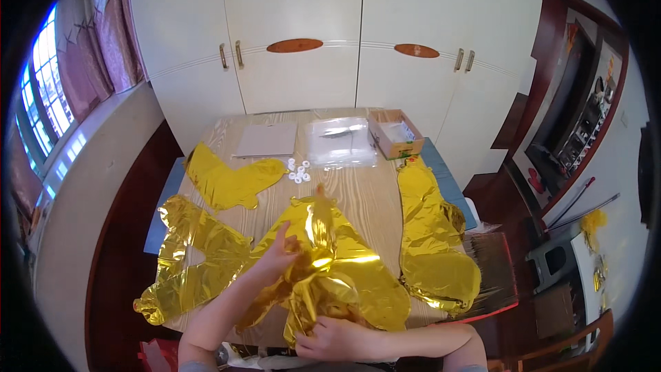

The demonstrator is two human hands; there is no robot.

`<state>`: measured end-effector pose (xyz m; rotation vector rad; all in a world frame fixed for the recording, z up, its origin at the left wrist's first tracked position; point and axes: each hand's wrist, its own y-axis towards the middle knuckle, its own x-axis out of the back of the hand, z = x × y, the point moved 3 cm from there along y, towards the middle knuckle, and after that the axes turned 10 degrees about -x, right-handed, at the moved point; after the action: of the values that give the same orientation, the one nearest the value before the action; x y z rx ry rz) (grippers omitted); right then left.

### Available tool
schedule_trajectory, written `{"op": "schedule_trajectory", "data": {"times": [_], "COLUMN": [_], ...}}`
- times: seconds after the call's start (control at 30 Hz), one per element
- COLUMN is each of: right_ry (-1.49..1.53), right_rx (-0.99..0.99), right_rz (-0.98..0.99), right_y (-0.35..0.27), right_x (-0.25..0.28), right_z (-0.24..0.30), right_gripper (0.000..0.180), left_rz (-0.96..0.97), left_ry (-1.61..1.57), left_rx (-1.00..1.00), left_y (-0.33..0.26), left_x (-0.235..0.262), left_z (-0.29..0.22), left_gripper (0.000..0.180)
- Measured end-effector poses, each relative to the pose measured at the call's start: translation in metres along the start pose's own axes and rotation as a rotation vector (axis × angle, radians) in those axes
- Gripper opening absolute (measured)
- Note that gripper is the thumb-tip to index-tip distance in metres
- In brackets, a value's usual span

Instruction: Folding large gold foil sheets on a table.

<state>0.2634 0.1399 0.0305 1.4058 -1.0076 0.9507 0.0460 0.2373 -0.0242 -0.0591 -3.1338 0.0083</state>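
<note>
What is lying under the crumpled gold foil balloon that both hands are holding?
Under the crumpled gold foil balloon lies the light wooden table. Whether anything small sits beneath it cannot be seen; the foil covers that area.

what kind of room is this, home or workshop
Most likely a room in a home: white built-in wardrobe doors behind a wooden table, a curtained window at left, and a television at right.

Both forearms are bare to the elbows, with grey short sleeve edges just showing at the lower edge.
</note>
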Motion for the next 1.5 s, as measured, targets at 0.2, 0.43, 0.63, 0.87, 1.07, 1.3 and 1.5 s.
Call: {"op": "schedule_trajectory", "data": {"times": [0.2,0.43,0.63,0.87,1.07,1.3,1.5], "right_ry": [-0.009,0.029,0.458,0.49,0.328,0.334,0.462], "right_rx": [-0.131,-0.2,-0.644,-0.517,-0.948,-0.934,-0.985], "right_rz": [0.028,0.083,-0.051,0.141,0.002,-0.011,-0.181], "right_y": [-0.002,-0.017,-0.02,-0.017,-0.057,-0.056,-0.048], "right_x": [-0.016,-0.016,-0.022,-0.016,-0.029,-0.057,-0.057], "right_z": [0.009,0.005,0.007,0.012,-0.08,-0.128,-0.148], "right_gripper": [0.026,0.025,0.021,0.02,0.045,0.068,0.062], "left_rz": [-0.152,0.06,0.208,0.48,0.508,0.401,0.414], "left_ry": [0.086,0.915,1.221,1.388,1.417,1.405,1.429], "left_rx": [-0.174,-0.64,-0.585,-0.558,-0.599,-0.585,-0.595], "left_y": [-0.009,-0.026,-0.028,-0.015,-0.009,0.011,0.005], "left_x": [0.0,-0.039,-0.047,-0.036,-0.035,-0.026,-0.03], "left_z": [-0.005,-0.032,-0.018,0.01,0.009,0.013,0.013], "left_gripper": [0.073,0.048,0.062,0.071,0.067,0.067,0.068]}}
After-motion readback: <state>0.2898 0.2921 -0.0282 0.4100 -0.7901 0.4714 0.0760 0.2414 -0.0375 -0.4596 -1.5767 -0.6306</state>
